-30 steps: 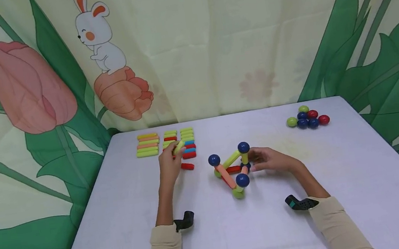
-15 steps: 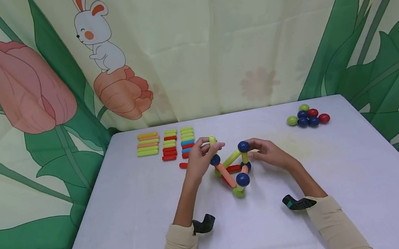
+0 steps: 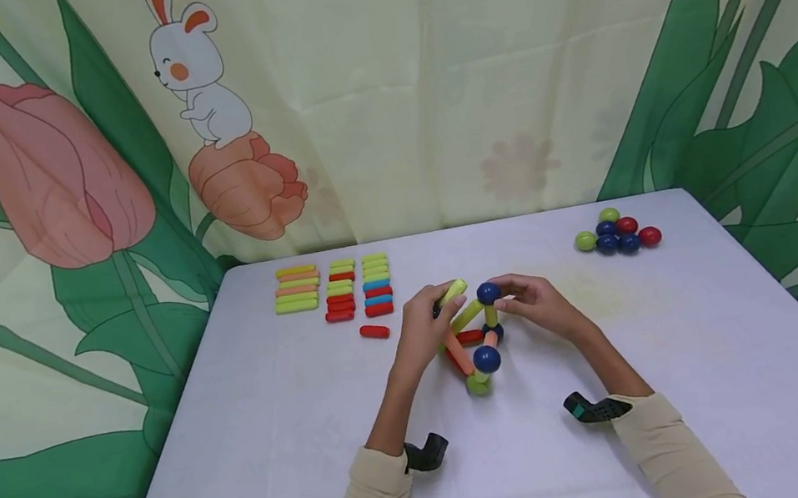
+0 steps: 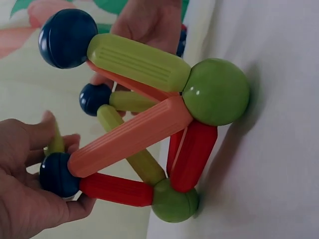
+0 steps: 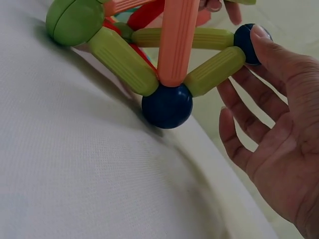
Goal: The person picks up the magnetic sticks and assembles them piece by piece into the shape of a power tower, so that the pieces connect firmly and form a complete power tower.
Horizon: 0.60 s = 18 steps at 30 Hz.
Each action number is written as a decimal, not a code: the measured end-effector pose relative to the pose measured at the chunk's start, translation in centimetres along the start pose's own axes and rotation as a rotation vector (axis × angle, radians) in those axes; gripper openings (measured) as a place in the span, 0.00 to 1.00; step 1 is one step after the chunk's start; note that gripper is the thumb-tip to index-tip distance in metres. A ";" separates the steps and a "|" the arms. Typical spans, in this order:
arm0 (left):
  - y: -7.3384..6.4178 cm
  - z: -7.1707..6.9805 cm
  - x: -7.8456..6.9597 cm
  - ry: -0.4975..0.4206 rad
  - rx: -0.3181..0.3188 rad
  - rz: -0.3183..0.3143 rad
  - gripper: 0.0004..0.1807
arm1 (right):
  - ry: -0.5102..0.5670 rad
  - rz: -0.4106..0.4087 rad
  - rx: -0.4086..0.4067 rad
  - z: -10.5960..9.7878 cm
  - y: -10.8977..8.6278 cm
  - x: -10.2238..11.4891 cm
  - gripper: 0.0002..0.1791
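A frame of magnetic rods and balls [image 3: 460, 352] stands mid-table, with green balls [image 4: 216, 91] at its base and blue balls [image 3: 487, 358] higher up. Salmon, red and yellow-green rods join them. My left hand [image 3: 420, 328] holds a short yellow-green magnetic rod [image 3: 454, 290] at the frame's upper left corner. In the left wrist view, its fingers curl round the blue ball [image 4: 60, 174] there, and the rod is partly hidden behind that hand. With thumb and fingers, my right hand [image 3: 545, 307] pinches the blue ball [image 3: 489, 293] at the upper right corner.
Rods lie in three columns at the back left, such as the yellow-green rods [image 3: 296, 305]. One red rod [image 3: 375, 332] lies apart, nearer the frame. Red, blue and green balls [image 3: 607, 243] cluster at the back right. A printed curtain [image 3: 382, 117] hangs behind the table [image 3: 247, 471].
My left hand has brought the yellow-green rod from the rod columns rightward to the frame's upper left ball, and the rod now tilts. My right hand has closed onto the upper right ball.
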<state>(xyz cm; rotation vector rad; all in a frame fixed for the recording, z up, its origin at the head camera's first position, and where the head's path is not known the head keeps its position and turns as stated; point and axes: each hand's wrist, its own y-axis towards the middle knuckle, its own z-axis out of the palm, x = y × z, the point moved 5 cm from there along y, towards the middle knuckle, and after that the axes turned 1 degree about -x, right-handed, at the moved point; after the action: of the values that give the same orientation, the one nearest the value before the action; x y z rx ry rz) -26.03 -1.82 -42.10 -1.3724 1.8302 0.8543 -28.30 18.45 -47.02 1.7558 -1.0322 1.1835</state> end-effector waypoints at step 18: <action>0.1 0.4 -1.0 0.222 0.088 0.053 0.18 | 0.051 -0.006 0.005 0.1 -0.2 0.0 0.23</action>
<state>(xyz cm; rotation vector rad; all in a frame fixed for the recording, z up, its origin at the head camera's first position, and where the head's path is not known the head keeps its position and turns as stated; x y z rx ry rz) -25.88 -0.95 -41.41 -1.4148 2.0549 0.6607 -28.08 18.43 -47.06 1.7225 -0.9941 1.2228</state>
